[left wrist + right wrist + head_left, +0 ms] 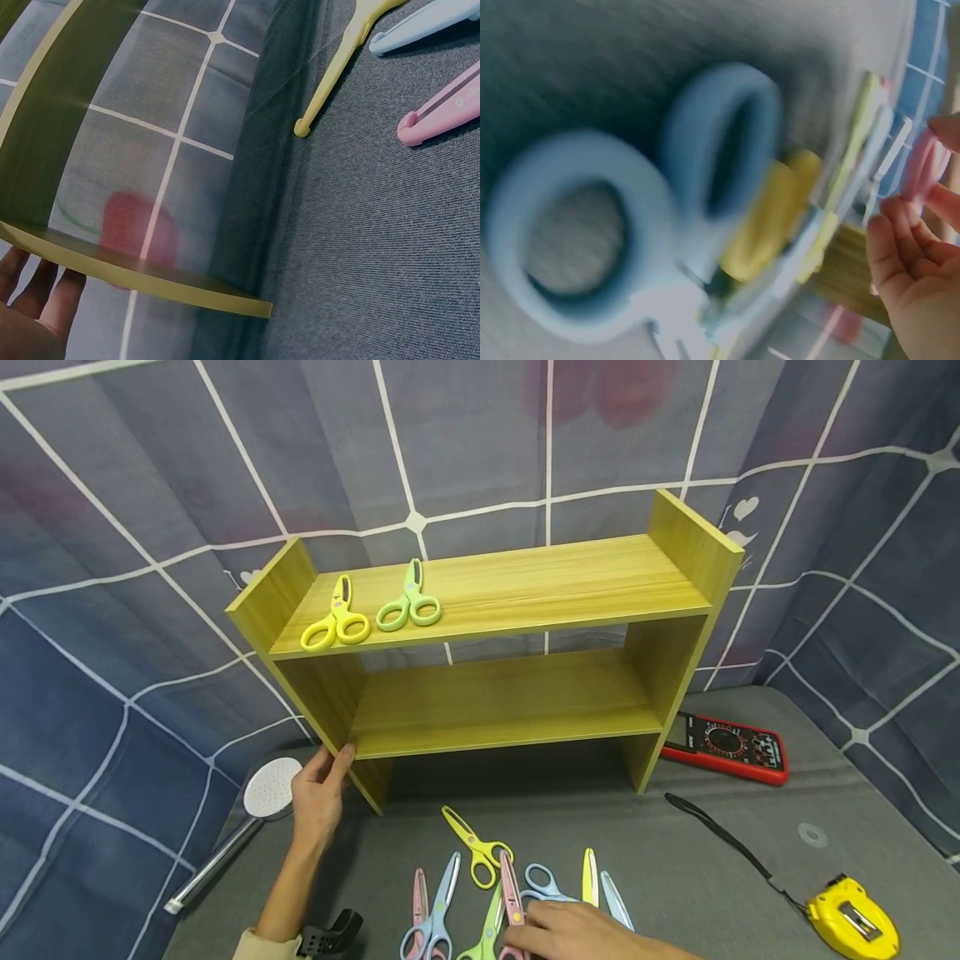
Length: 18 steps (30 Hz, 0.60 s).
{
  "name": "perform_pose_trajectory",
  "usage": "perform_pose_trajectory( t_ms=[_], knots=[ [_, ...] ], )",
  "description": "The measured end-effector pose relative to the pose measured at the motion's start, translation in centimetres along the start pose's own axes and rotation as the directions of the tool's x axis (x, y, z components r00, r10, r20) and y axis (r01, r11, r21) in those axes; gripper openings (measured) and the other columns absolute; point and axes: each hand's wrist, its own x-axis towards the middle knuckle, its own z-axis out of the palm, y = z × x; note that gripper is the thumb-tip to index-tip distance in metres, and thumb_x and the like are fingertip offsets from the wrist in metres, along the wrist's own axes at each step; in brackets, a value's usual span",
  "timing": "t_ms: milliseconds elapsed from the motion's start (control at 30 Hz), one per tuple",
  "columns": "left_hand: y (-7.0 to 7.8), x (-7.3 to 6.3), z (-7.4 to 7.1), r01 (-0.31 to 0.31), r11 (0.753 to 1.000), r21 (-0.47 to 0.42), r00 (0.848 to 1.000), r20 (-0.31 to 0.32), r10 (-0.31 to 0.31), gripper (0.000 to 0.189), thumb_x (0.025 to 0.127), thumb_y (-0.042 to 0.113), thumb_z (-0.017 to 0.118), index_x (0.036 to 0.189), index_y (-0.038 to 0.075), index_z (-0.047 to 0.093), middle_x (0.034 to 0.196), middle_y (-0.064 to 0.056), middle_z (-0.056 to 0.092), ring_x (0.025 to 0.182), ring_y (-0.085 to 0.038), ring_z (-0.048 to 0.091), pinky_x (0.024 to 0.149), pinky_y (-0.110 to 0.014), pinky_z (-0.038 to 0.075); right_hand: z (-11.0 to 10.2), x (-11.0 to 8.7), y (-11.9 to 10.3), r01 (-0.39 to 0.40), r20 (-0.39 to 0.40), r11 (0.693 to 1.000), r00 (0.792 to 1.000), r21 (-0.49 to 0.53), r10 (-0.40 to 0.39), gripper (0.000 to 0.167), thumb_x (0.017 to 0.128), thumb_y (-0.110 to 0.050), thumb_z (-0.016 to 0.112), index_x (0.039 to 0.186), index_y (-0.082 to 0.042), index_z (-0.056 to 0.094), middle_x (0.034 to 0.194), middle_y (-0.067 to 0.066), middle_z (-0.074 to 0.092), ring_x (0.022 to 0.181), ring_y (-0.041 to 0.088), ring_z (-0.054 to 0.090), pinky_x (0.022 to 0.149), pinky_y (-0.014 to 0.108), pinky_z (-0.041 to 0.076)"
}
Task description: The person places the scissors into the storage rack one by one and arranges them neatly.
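A yellow-green wooden shelf stands against the back cloth. My left hand grips its left side panel, thumb at the front edge; in the left wrist view, fingers of that hand touch the panel's outer side. Yellow scissors and green scissors lie on the left of the top board. Down in front, my right hand pinches pink scissors, also visible as a pink handle in the right wrist view. Around it lie yellow scissors, blue scissors and green scissors.
A shower head lies left of the shelf. On the right are a red multimeter by the shelf's foot and a yellow tape measure with a black strap. Grey cloth covers the surface; a checked curtain hangs behind.
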Motion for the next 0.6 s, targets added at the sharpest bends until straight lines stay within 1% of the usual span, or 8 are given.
perform_pose_trajectory(
  t_ms=[100, 167, 200, 267, 333, 433, 500, 600],
  knots=[
    [0.0, -0.1, -0.1, 0.001, 1.0, -0.006, 1.0, 0.004, -0.001, 0.036, 0.099, 0.013, 0.062, 0.133, 0.002, 0.061, 0.105, 0.014, 0.069, 0.099, -0.007, 0.063, 0.074, -0.019, 0.052, -1.9, 0.8, -0.4, -0.006, -0.048, 1.0, 0.999, 0.003, 0.006, 0.032, 0.097, -0.034, 0.063, 0.125, -0.019, 0.06, 0.089, -0.011, 0.048, 0.076, -0.006, 0.039, 0.064, 0.002, 0.025],
    [0.0, 0.0, -0.1, 0.002, 1.0, -0.006, 1.0, 0.004, -0.002, 0.036, 0.099, 0.012, 0.062, 0.133, 0.0, 0.06, 0.104, 0.015, 0.069, 0.097, -0.007, 0.062, 0.073, -0.019, 0.052, -3.3, 1.5, -0.8, -0.004, -0.11, 1.0, 0.994, -0.019, 0.002, 0.033, 0.098, -0.034, 0.062, 0.127, -0.019, 0.059, 0.09, -0.01, 0.047, 0.077, -0.004, 0.039, 0.063, 0.002, 0.025],
    [0.0, 0.0, -0.1, 0.002, 1.0, -0.006, 1.0, 0.002, -0.002, 0.036, 0.099, 0.012, 0.062, 0.133, 0.0, 0.06, 0.104, 0.015, 0.069, 0.097, -0.006, 0.062, 0.073, -0.019, 0.052, -4.1, 1.9, -0.9, 0.005, -0.157, 0.999, 0.988, -0.04, -0.011, 0.032, 0.098, -0.032, 0.062, 0.126, -0.018, 0.06, 0.09, -0.01, 0.048, 0.076, -0.003, 0.04, 0.063, 0.003, 0.026],
    [0.0, 0.0, -0.1, 0.002, 1.0, -0.001, 1.0, -0.004, -0.002, 0.035, 0.099, 0.012, 0.062, 0.132, 0.0, 0.061, 0.103, 0.015, 0.069, 0.095, -0.006, 0.062, 0.072, -0.019, 0.051, -5.7, 2.8, -1.1, 0.046, -0.268, 0.995, 0.961, -0.092, -0.069, 0.03, 0.098, -0.027, 0.059, 0.125, -0.015, 0.061, 0.091, -0.007, 0.05, 0.076, -0.001, 0.043, 0.063, 0.005, 0.029],
    [-0.1, 0.1, 0.0, -0.002, 1.0, -0.003, 1.0, -0.01, 0.002, 0.035, 0.099, 0.011, 0.062, 0.132, -0.001, 0.061, 0.102, 0.015, 0.069, 0.094, -0.005, 0.062, 0.07, -0.018, 0.051, -7.4, 3.7, -1.2, 0.081, -0.376, 0.988, 0.918, -0.134, -0.127, 0.029, 0.097, -0.022, 0.056, 0.122, -0.009, 0.064, 0.092, -0.002, 0.054, 0.076, 0.004, 0.048, 0.063, 0.008, 0.035],
    [-0.1, 0.1, 0.1, -0.008, 1.0, -0.011, 1.0, -0.009, 0.008, 0.035, 0.099, 0.01, 0.062, 0.131, -0.002, 0.061, 0.102, 0.015, 0.069, 0.093, -0.005, 0.062, 0.07, -0.018, 0.051, -9.8, 4.9, -1.4, 0.102, -0.476, 0.98, 0.862, -0.171, -0.172, 0.031, 0.098, -0.019, 0.052, 0.12, -0.002, 0.065, 0.095, 0.004, 0.056, 0.078, 0.009, 0.051, 0.065, 0.013, 0.041],
    [-0.2, 0.1, 0.1, -0.011, 1.0, -0.019, 1.0, -0.011, 0.011, 0.034, 0.098, 0.009, 0.062, 0.131, -0.003, 0.061, 0.101, 0.014, 0.07, 0.091, -0.006, 0.062, 0.07, -0.018, 0.051, -11.3, 5.6, -1.5, 0.097, -0.509, 0.978, 0.842, -0.182, -0.178, 0.031, 0.098, -0.018, 0.051, 0.119, 0.0, 0.066, 0.095, 0.005, 0.057, 0.079, 0.012, 0.052, 0.066, 0.015, 0.043],
    [-0.2, 0.1, 0.1, -0.013, 1.0, -0.016, 1.0, -0.021, 0.013, 0.034, 0.098, 0.009, 0.062, 0.13, -0.004, 0.061, 0.1, 0.014, 0.07, 0.089, -0.006, 0.061, 0.069, -0.018, 0.051, -13.4, 6.6, -1.5, 0.083, -0.539, 0.976, 0.823, -0.199, -0.18, 0.031, 0.097, -0.016, 0.051, 0.119, 0.0, 0.066, 0.094, 0.006, 0.057, 0.079, 0.014, 0.053, 0.065, 0.017, 0.044]
  ],
)
